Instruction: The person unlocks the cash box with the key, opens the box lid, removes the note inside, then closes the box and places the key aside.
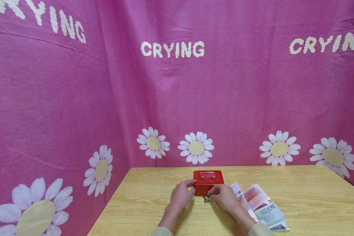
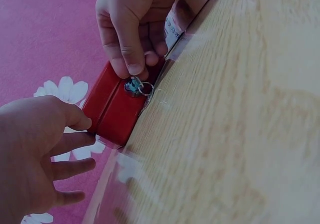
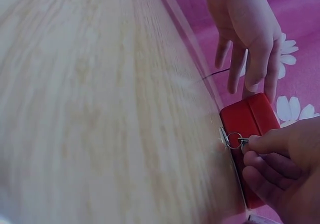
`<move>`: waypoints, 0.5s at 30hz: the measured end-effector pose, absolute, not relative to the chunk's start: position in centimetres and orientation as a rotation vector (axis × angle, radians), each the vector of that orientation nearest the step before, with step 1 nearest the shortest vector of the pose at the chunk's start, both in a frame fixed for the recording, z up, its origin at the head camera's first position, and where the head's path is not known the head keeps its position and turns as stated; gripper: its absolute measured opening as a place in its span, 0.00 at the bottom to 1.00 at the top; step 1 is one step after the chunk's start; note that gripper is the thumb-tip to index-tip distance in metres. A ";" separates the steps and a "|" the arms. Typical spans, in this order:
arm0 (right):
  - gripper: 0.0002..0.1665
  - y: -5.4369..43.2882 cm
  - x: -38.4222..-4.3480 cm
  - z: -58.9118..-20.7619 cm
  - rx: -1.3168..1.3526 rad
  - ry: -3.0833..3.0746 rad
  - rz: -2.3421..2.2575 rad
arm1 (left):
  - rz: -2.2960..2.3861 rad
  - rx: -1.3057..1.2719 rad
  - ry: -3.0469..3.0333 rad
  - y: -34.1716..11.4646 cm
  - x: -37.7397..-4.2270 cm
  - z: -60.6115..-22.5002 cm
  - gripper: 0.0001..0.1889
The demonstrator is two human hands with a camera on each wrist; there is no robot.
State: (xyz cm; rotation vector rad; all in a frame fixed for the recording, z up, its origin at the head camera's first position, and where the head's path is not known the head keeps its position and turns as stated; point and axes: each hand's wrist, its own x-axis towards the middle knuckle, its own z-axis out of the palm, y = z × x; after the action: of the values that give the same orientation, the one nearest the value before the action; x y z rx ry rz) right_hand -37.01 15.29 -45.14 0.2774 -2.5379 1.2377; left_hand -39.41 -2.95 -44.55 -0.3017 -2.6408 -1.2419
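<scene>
A red cash box [image 1: 201, 189] with a metal handle [image 1: 208, 175] on its lid stands on the table, lid down. My right hand [image 1: 225, 197] pinches a small key [image 3: 244, 140] between thumb and forefinger, right at the lock on the front face. From the key hangs a metal ring [image 2: 146, 89], and a second key [image 3: 224, 135] dangles on it low against the box's front. At the box's left side is my left hand [image 1: 181, 195], thumb and forefinger against the corner, the other fingers spread loosely.
Several banknotes lie on the wooden table [image 1: 141, 203] to the right of the box, among them a pink 100 note [image 1: 256, 196] and a green 50 note [image 1: 270, 214]. A pink cloth backdrop [image 1: 224, 98] with printed daisies rises behind and to the left.
</scene>
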 end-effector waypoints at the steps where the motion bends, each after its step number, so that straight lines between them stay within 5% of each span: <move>1: 0.06 15.2 -37.0 -45.2 0.268 -2.538 1.227 | -1.237 -0.305 -2.638 -3.0 -39.4 -44.5 0.18; 15: 0.07 15.2 -36.8 -45.4 0.320 -2.563 1.121 | -1.126 -0.343 -2.620 -2.9 -39.2 -44.5 0.17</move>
State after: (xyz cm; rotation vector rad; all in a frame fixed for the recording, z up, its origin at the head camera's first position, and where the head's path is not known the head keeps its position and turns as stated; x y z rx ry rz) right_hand -36.84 15.24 -45.40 0.3205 -2.5626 1.1211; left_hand -39.21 -2.88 -44.51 -0.3428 -2.6201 -1.1259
